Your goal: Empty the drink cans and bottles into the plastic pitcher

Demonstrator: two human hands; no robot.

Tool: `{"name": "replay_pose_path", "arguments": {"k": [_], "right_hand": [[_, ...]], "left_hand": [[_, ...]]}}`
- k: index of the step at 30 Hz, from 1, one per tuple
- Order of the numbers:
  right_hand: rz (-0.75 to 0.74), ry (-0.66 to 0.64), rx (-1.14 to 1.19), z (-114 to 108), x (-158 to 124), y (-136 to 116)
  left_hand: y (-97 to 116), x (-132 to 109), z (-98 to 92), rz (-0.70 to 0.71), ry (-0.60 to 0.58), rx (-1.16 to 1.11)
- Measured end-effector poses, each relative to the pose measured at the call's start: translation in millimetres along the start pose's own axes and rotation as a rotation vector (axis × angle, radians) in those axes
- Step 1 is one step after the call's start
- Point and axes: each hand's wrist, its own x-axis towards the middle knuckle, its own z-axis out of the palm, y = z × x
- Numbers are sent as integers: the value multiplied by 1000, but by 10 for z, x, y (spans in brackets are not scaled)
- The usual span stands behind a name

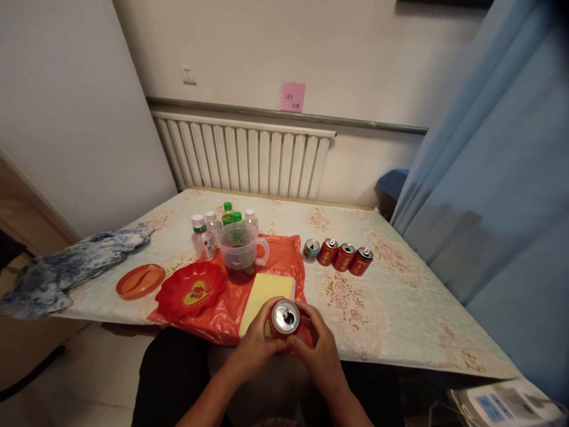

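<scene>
Head view: an open drink can (285,316) cupped between your two hands

You have the can at the near edge of the counter (400,320), its silver lid showing. Your left hand (259,337) curves round one side and your right hand (320,341) round the other, thumbs close together on the side nearest you. Your hands hide its base, so you cannot tell whether it rests on anything.

Expect smooth, thin metal that slips if damp and dents if squeezed mid-wall. The opening shows only dark, so its weight is uncertain: very light if drained, heavier and ready to slop if not. Your best hold is probably low on the sides with even, gentle pressure, or just under the stiffer rim; keep fingertips off the cut mouth.

Just beyond lies a yellow pad (267,290) on a red plastic sheet (284,252), with a clear jug (237,255) behind and a red scalloped dish (191,290) to the left. To the right stand three red cans (344,257) and a paler can (310,252).
</scene>
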Motion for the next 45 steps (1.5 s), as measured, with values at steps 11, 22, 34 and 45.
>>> {"name": "replay_pose_path", "arguments": {"k": [11, 22, 34, 45], "right_hand": [[-377, -38, -320, -102, -59, -11], [-383, -30, -359, -85, -83, 25], [-184, -27, -223, -37, -57, 35], [-111, -24, -214, 16, -40, 30]], "left_hand": [[-94, 4, -74, 463, 94, 481], [-86, -22, -77, 430, 76, 497], [-131, -13, -62, 181, 122, 304], [-94, -47, -52, 50, 66, 101]]}}
